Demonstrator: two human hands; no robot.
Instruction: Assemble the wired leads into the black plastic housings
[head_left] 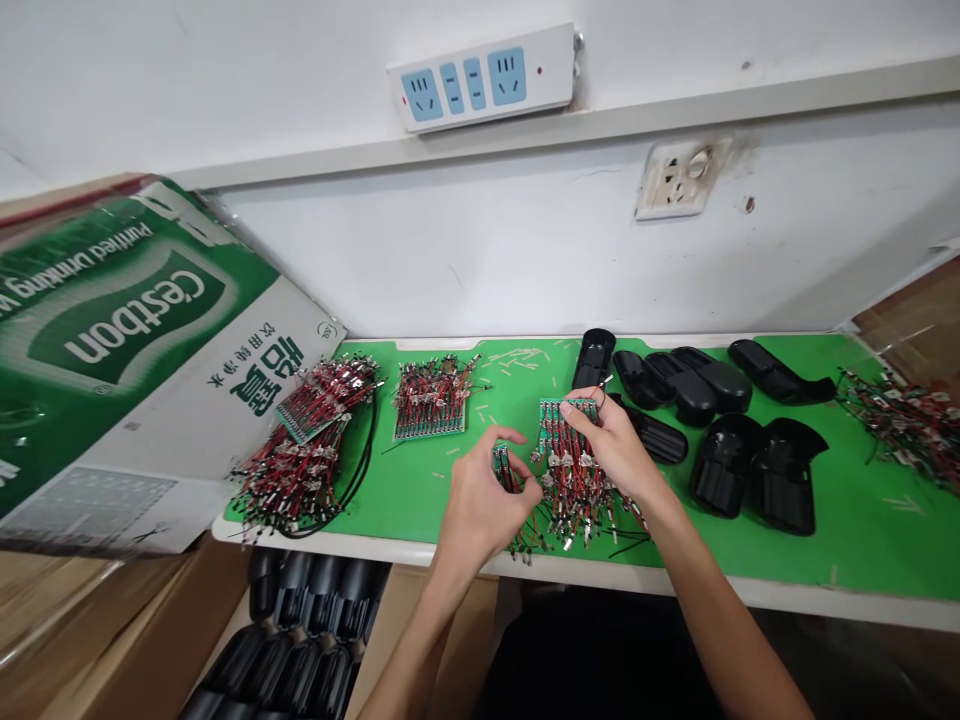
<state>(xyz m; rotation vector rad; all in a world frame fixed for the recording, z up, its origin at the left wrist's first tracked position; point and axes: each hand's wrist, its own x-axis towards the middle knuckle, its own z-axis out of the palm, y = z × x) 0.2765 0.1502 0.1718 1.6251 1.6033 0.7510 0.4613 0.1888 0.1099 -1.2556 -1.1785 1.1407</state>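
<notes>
My left hand (pixel 487 495) curls around a small piece of green circuit board (pixel 501 460) with red and black wires hanging below it. Beside it, my right hand (pixel 611 440) pinches the upper edge of a larger circuit board panel (pixel 551 425), thumb on its face. Red and black wires with small metal-ended parts (pixel 574 485) hang from this panel towards the table's front edge. The two boards are close together, with a narrow gap between them. Another wired board panel (pixel 431 400) lies flat to the left of my hands.
A heap of wired boards (pixel 300 450) stands at the left, against a Cestbon carton (pixel 150 330). Black plastic shells (pixel 724 465) lie right of my hands, with more wired parts (pixel 907 420) beyond. Below the green tabletop (pixel 862 540), a box holds black shells (pixel 300 620).
</notes>
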